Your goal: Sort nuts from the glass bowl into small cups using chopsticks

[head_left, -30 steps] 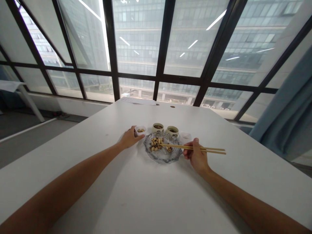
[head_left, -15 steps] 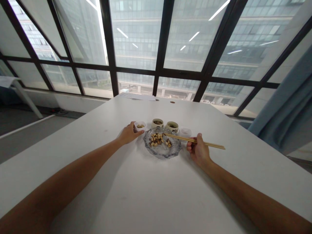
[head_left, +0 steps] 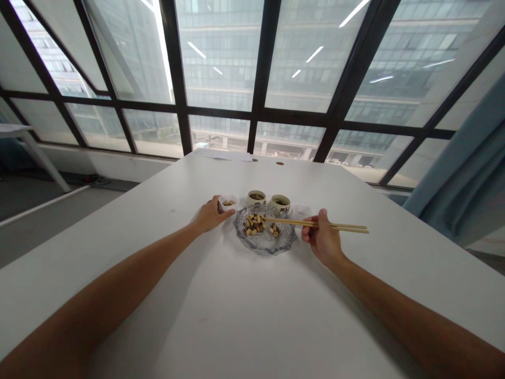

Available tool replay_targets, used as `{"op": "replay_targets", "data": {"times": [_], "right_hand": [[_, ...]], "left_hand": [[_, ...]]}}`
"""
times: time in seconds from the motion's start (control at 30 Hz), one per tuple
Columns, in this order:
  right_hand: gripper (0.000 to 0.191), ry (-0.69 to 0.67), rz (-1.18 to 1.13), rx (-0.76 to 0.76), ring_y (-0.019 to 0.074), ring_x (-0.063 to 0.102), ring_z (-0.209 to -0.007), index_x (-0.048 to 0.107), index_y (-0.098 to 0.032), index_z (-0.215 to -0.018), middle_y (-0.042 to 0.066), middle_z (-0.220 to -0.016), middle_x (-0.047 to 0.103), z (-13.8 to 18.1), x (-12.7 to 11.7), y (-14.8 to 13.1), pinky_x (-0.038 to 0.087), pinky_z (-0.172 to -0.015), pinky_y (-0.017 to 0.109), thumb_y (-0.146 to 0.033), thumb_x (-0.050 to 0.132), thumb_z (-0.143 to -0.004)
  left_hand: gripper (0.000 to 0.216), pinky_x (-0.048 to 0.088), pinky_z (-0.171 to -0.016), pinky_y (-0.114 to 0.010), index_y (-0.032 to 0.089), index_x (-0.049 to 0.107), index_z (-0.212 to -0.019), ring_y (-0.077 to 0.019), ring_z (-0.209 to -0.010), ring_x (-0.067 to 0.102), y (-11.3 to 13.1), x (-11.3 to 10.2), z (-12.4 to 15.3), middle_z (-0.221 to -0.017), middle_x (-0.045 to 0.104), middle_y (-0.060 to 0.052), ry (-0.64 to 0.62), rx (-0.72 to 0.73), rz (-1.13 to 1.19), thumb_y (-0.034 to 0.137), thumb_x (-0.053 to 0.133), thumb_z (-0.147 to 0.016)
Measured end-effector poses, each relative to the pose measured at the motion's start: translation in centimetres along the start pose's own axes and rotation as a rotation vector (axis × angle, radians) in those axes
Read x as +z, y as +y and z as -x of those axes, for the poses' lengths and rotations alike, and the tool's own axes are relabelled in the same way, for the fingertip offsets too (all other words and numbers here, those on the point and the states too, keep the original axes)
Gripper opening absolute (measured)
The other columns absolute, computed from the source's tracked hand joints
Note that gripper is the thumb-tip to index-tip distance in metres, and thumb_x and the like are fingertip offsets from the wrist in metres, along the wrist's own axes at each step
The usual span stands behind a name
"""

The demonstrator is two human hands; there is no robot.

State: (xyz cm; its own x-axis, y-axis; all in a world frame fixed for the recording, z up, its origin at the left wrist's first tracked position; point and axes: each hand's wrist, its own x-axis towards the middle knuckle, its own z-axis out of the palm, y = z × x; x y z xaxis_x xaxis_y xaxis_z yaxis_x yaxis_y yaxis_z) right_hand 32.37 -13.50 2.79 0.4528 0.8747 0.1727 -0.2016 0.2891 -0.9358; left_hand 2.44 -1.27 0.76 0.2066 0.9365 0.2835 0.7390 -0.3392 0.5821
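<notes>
My left hand [head_left: 212,215] is closed around the near left side of a small white bowl [head_left: 228,207], which has a few pale pieces inside. In my right hand [head_left: 323,239] lies a pair of wooden chopsticks [head_left: 347,227], pointing left. Their tips reach the nuts or seeds [head_left: 255,223] heaped on the left of a clear glass dish [head_left: 265,247]; whether they pinch a piece is too small to tell. A smaller cluster [head_left: 274,230] sits right of the heap. Behind the dish stand two cream cups with dark contents, a left cup [head_left: 256,198] and a right cup [head_left: 280,203].
A second small white bowl [head_left: 301,211] stands beside the right cup, partly behind the chopsticks. Papers [head_left: 224,155] and a small brown round object [head_left: 280,163] lie at the far edge of the white table [head_left: 236,305]. Windows rise behind; a blue curtain [head_left: 461,173] hangs at right.
The chopsticks have levelled slightly, their tips shifting a little left and down over the heap. My left hand stays on the white bowl. The whole view has shifted slightly.
</notes>
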Motion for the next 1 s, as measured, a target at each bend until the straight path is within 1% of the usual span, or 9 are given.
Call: {"op": "replay_targets", "data": {"times": [0.17,0.27,0.37,0.47,0.53,0.6,0.73,0.87,1.0], "right_hand": [[0.064,-0.029,0.119,-0.323,0.0111,0.049,-0.033,0.061,-0.017,-0.065,0.002,-0.046,0.058,-2.2,2.4,-2.4,0.036,-0.031,0.023,-0.08,0.058,-0.076],[0.064,-0.056,0.218,-0.423,0.0115,0.05,-0.034,0.061,-0.018,-0.068,0.002,-0.047,0.059,-4.3,4.3,-2.4,0.037,-0.032,0.022,-0.08,0.052,-0.08],[0.061,-0.151,0.322,-0.401,0.0128,0.055,-0.037,0.062,-0.018,-0.071,0.002,-0.05,0.061,-6.0,5.7,-1.4,0.041,-0.035,0.023,-0.077,0.055,-0.079],[0.058,-0.211,0.395,-0.375,0.0134,0.058,-0.04,0.063,-0.017,-0.071,0.003,-0.053,0.063,-6.3,6.0,-1.2,0.044,-0.037,0.022,-0.075,0.059,-0.078],[0.057,-0.22,0.404,-0.386,0.013,0.057,-0.039,0.063,-0.017,-0.071,0.003,-0.053,0.063,-5.5,5.7,-2.0,0.043,-0.036,0.022,-0.074,0.058,-0.08],[0.056,-0.263,0.432,-0.387,0.0126,0.055,-0.038,0.064,-0.017,-0.07,0.003,-0.051,0.063,-4.2,5.2,-3.5,0.043,-0.035,0.022,-0.072,0.059,-0.081],[0.056,-0.335,0.544,-0.331,0.0129,0.054,-0.037,0.065,-0.016,-0.067,0.004,-0.05,0.063,-1.6,4.2,-5.6,0.042,-0.034,0.022,-0.071,0.064,-0.078],[0.057,-0.365,0.623,-0.291,0.0134,0.055,-0.039,0.064,-0.016,-0.065,0.005,-0.051,0.064,-0.4,3.7,-5.3,0.042,-0.035,0.022,-0.07,0.062,-0.08],[0.055,-0.404,0.692,-0.254,0.013,0.054,-0.039,0.063,-0.017,-0.062,0.007,-0.053,0.065,-0.4,3.4,-4.6,0.041,-0.035,0.023,-0.069,0.064,-0.078]], "left_hand": [[0.066,0.05,-0.085,-0.035,0.015,0.049,-0.129,-0.0254,-0.099,0.066,0.3,-0.1,0.1,-0.112,0.068,-0.014,-0.003,-0.004,-0.011,0.057,0.066,-0.08],[0.066,0.05,-0.083,-0.035,0.014,0.049,-0.128,-0.0256,-0.097,0.066,0.3,-0.1,0.2,-0.111,0.067,-0.014,0.004,-0.003,-0.04,0.057,0.065,-0.08],[0.064,0.05,-0.082,-0.034,0.016,0.05,-0.127,-0.0252,-0.094,0.066,0.1,0.1,0.2,-0.107,0.068,-0.012,0.01,-0.001,-0.068,0.058,0.065,-0.081],[0.065,0.05,-0.081,-0.034,0.016,0.049,-0.127,-0.0249,-0.094,0.066,0.0,0.2,0.1,-0.108,0.068,-0.012,0.014,0.001,-0.071,0.058,0.064,-0.081],[0.066,0.049,-0.082,-0.034,0.015,0.049,-0.128,-0.025,-0.093,0.065,0.0,0.2,0.1,-0.108,0.067,-0.012,0.01,0.003,-0.069,0.058,0.064,-0.081],[0.067,0.049,-0.081,-0.035,0.014,0.048,-0.13,-0.0253,-0.093,0.065,0.2,0.2,0.1,-0.108,0.067,-0.013,0.003,0.0,-0.072,0.058,0.064,-0.081],[0.069,0.049,-0.082,-0.035,0.014,0.048,-0.131,-0.0259,-0.093,0.065,0.4,0.1,0.1,-0.11,0.067,-0.014,0.005,-0.005,-0.087,0.059,0.064,-0.081],[0.069,0.049,-0.08,-0.035,0.014,0.048,-0.129,-0.0257,-0.092,0.065,0.2,0.2,0.0,-0.108,0.067,-0.014,0.009,0.005,-0.087,0.06,0.063,-0.081],[0.066,0.049,-0.079,-0.035,0.015,0.049,-0.127,-0.0253,-0.091,0.065,0.0,0.3,0.0,-0.106,0.067,-0.012,0.015,0.021,-0.089,0.061,0.062,-0.081]]}}
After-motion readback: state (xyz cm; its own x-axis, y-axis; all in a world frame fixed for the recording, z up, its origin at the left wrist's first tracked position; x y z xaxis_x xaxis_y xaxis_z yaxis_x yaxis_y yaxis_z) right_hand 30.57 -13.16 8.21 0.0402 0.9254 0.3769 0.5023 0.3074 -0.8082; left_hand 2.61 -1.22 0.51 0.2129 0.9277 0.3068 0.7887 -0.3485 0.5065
